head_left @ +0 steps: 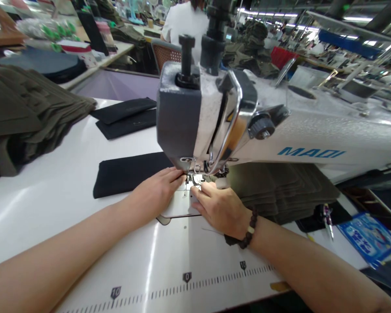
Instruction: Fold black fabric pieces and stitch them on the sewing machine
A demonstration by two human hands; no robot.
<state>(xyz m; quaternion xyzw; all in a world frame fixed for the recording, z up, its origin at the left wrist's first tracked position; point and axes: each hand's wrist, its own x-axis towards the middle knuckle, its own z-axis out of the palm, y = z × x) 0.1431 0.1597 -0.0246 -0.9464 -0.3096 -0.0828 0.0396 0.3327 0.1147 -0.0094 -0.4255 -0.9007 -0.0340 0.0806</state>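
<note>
A white and grey sewing machine (180,117) stands before me, its needle and presser foot between my two hands. From the left, my left hand (158,189) reaches to the presser foot, fingers stretched out and low; its tips are partly hidden by the machine head. Beside it lies a folded black cloth piece (127,174), partly behind that hand. My right hand (223,208) is closed, fingers bent at the right of the metal needle plate (179,208). What its fingertips pinch, if anything, is too small to tell. A bit of dark cloth (233,240) shows under the right wrist.
More black pieces (127,115) lie behind the folded one. Brown-olive cloth stacks (280,189) sit under the machine arm and at the far left (26,108). A pen (328,221) and a blue packet (368,239) lie at right. A person in white (185,24) sits beyond.
</note>
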